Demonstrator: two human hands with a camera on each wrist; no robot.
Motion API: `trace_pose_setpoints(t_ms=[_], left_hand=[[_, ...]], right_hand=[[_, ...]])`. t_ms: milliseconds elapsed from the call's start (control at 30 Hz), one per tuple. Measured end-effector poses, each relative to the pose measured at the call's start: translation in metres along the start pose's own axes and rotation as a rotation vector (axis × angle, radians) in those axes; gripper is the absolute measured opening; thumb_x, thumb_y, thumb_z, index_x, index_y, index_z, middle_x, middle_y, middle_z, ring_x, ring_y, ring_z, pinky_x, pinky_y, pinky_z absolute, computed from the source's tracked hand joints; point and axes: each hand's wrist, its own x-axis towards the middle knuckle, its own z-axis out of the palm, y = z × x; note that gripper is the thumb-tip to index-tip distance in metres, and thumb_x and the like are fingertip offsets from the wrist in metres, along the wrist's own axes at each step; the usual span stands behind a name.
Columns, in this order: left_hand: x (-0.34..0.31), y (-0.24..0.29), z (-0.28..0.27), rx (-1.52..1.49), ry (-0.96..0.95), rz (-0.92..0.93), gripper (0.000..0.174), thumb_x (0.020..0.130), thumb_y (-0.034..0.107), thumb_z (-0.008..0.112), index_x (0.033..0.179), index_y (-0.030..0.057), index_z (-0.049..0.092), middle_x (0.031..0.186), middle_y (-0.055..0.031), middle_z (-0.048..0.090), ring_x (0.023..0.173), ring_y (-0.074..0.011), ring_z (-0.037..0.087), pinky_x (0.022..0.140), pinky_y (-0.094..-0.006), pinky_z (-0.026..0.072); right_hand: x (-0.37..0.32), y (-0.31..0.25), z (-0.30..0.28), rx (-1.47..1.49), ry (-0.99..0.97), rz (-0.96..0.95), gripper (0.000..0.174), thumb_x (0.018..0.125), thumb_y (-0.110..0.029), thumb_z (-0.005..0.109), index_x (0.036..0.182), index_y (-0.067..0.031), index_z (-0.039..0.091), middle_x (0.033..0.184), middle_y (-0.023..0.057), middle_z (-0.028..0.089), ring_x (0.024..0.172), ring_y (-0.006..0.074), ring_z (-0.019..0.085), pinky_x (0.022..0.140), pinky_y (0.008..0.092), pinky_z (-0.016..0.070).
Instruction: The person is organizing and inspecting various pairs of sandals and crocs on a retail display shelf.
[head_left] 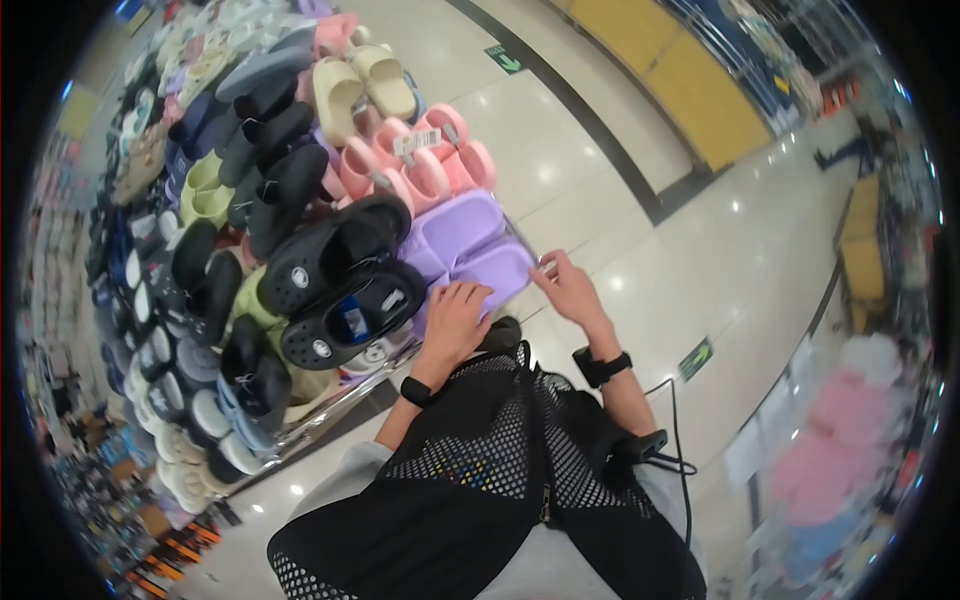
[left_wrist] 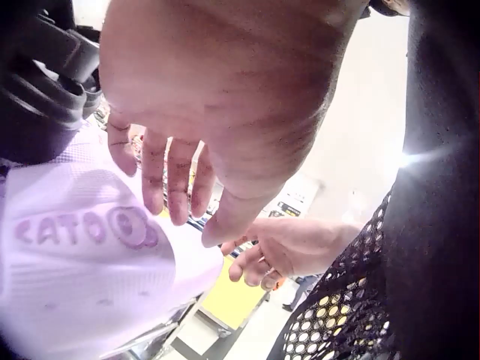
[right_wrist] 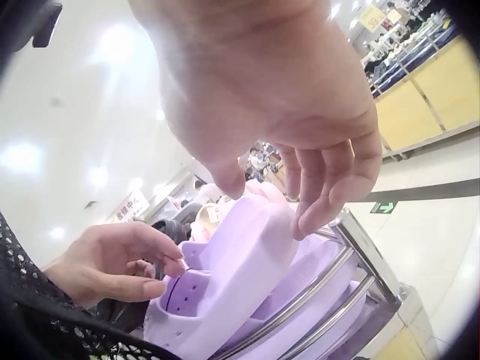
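A pair of light purple slippers point(head_left: 490, 262) lies at the corner of the shoe display, joined by a thin dark cord point(right_wrist: 174, 289). My left hand point(head_left: 456, 322) is over their near side, fingers loosely bent; in the right wrist view, this hand point(right_wrist: 112, 264) has its fingertips by the cord. My right hand point(head_left: 574, 294) is at the outer end of the nearer slipper point(right_wrist: 247, 277), fingers slightly bent, fingertips close to its edge; contact is unclear. The left wrist view shows my left palm point(left_wrist: 225, 82) beside a lettered purple slipper point(left_wrist: 82, 255), with my right hand point(left_wrist: 304, 246) beyond.
Black clogs point(head_left: 335, 270) lie left of the purple pair, pink ones point(head_left: 420, 165) and cream slides point(head_left: 385, 80) behind. A metal rail point(head_left: 330, 415) edges the display. Tiled floor point(head_left: 620, 250) lies to the right, with yellow cabinets point(head_left: 680, 80) farther off.
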Motion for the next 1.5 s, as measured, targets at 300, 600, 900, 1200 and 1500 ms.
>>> trace_pose_setpoints(t_ms=[300, 600, 900, 1200, 1500], left_hand=[[0.039, -0.011, 0.027, 0.103, -0.097, -0.146, 0.033, 0.075, 0.007, 0.072, 0.108, 0.0068, 0.065, 0.101, -0.0111, 0.063, 0.101, -0.0301, 0.060, 0.091, -0.0428, 0.0457], [0.047, 0.004, 0.037, 0.037, -0.045, -0.317, 0.035, 0.071, 0.000, 0.069, 0.105, 0.0073, 0.064, 0.101, -0.0102, 0.059, 0.104, -0.0305, 0.057, 0.090, -0.0415, 0.0452], [0.074, 0.056, 0.057, 0.175, 0.087, -0.725, 0.035, 0.069, -0.006, 0.065, 0.102, 0.0048, 0.061, 0.105, -0.0133, 0.058, 0.110, -0.0353, 0.056, 0.100, -0.0467, 0.0462], [0.104, 0.110, 0.103, 0.398, 0.533, -1.108, 0.051, 0.070, -0.015, 0.054, 0.116, 0.0027, 0.064, 0.132, -0.0172, 0.058, 0.127, -0.0397, 0.053, 0.108, -0.0478, 0.0451], [0.113, 0.092, 0.148, 0.369, 0.691, -1.272, 0.046, 0.076, -0.015, 0.049, 0.117, 0.0009, 0.063, 0.128, -0.0178, 0.058, 0.124, -0.0392, 0.054, 0.105, -0.0454, 0.0465]], right_hand=[[0.095, -0.003, -0.021, -0.295, -0.431, -0.140, 0.043, 0.091, -0.049, 0.069, 0.096, -0.0056, 0.067, 0.084, 0.0135, 0.074, 0.079, 0.0305, 0.072, 0.072, 0.0397, 0.0553], [0.173, 0.007, -0.012, -0.221, -1.177, -0.214, 0.043, 0.093, -0.044, 0.070, 0.082, -0.0029, 0.066, 0.067, 0.0059, 0.066, 0.062, 0.0165, 0.063, 0.060, 0.0315, 0.0492], [0.206, 0.036, 0.020, -0.109, -1.352, -0.511, 0.051, 0.093, -0.050, 0.069, 0.077, -0.0017, 0.069, 0.062, 0.0044, 0.061, 0.059, 0.0133, 0.057, 0.057, 0.0331, 0.0460], [0.219, 0.018, 0.009, -0.056, -1.369, -0.715, 0.055, 0.094, -0.053, 0.065, 0.079, -0.0004, 0.071, 0.065, 0.0078, 0.065, 0.059, 0.0191, 0.062, 0.058, 0.0372, 0.0488], [0.217, 0.007, 0.009, -0.020, -1.229, -0.796, 0.035, 0.090, -0.035, 0.060, 0.085, -0.0023, 0.072, 0.075, 0.0154, 0.070, 0.067, 0.0329, 0.070, 0.064, 0.0444, 0.0534]])
